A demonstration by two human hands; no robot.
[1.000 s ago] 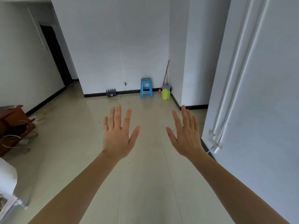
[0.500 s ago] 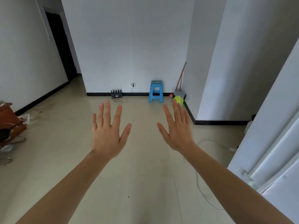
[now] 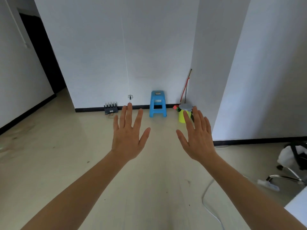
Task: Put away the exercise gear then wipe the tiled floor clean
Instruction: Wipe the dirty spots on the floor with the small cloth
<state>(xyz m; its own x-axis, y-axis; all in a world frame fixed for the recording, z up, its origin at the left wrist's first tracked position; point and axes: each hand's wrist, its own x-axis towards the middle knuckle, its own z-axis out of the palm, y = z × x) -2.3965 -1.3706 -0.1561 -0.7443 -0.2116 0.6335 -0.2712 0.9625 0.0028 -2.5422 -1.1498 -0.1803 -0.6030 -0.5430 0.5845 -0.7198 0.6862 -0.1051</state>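
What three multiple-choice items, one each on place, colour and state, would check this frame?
1. Where is the stool? A) against the far wall B) by the doorway C) under the hands
2. What colour is the bucket? A) red B) yellow-green C) white
3. How are the left hand and right hand? A) fists B) holding a cloth C) open, empty

Key: A, its back meets the skirting; B, bright yellow-green under a grey lid; C, fingers spread, nothing held.
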